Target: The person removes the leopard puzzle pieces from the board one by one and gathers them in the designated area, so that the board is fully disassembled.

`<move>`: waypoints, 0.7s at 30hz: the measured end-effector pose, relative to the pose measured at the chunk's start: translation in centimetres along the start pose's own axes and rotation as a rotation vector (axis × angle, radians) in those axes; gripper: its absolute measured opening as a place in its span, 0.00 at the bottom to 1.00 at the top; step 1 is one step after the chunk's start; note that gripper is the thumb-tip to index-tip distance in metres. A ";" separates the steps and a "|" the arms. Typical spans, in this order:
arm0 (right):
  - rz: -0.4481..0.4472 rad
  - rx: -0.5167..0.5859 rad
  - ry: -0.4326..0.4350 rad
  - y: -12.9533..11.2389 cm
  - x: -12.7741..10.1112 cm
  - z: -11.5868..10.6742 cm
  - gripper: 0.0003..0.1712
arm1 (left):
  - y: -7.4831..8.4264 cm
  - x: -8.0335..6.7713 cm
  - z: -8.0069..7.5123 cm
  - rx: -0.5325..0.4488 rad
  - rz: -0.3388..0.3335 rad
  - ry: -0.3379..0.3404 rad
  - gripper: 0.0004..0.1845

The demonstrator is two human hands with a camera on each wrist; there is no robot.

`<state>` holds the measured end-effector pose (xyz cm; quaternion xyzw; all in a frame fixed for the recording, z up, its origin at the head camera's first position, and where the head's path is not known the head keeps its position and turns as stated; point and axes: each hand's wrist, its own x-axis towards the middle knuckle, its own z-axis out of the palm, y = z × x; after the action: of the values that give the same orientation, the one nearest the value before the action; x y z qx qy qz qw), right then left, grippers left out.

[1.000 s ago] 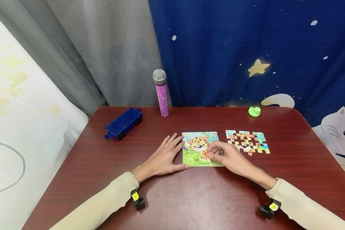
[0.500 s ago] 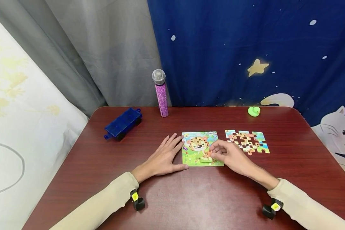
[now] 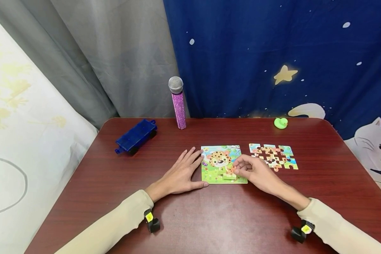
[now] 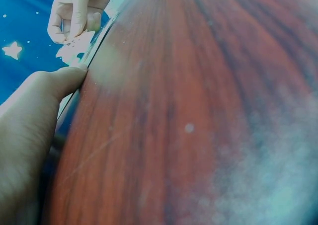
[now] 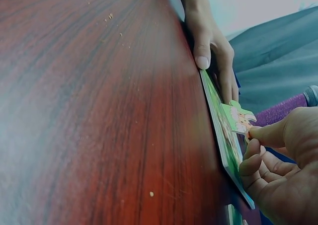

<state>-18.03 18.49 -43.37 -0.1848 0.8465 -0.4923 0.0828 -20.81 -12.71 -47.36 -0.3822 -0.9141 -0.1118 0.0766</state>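
**Table layout, head view**

The puzzle board [image 3: 220,164] lies at frame centre on the table [image 3: 209,218]. The left hand [image 3: 181,173] rests flat against its left edge; the right hand [image 3: 254,171] pinches a puzzle piece [image 3: 230,175] over its lower right. Loose pieces [image 3: 273,156] lie right of the board. The toy wagon [image 3: 135,136] sits upper left, the microphone [image 3: 177,102] stands behind centre, the small duck [image 3: 280,122] upper right.

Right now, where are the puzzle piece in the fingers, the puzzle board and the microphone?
puzzle piece [image 5: 239,117], right wrist view, on its printed face.
puzzle board [image 3: 216,166], head view, on the green lower left part.
microphone [image 3: 179,109], head view, on the purple handle.
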 end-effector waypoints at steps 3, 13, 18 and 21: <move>0.009 0.003 -0.001 0.0 -0.1 -0.2 0.04 | 0.0 0.0 0.0 0.001 0.000 -0.002 0.55; 0.010 -0.026 0.020 0.0 -0.6 -1.1 0.05 | 0.1 0.1 0.0 -0.001 -0.001 -0.002 0.55; 0.063 -0.008 0.029 0.0 -0.9 -1.7 0.05 | 0.0 0.1 0.0 -0.003 0.001 0.002 0.55; 0.069 0.004 0.034 0.1 -1.1 -2.1 0.06 | 0.0 0.0 0.0 -0.004 0.000 0.003 0.55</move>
<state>-17.74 20.64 -42.41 -0.1467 0.8526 -0.4941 0.0858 -20.83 -12.68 -47.35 -0.3822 -0.9137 -0.1144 0.0774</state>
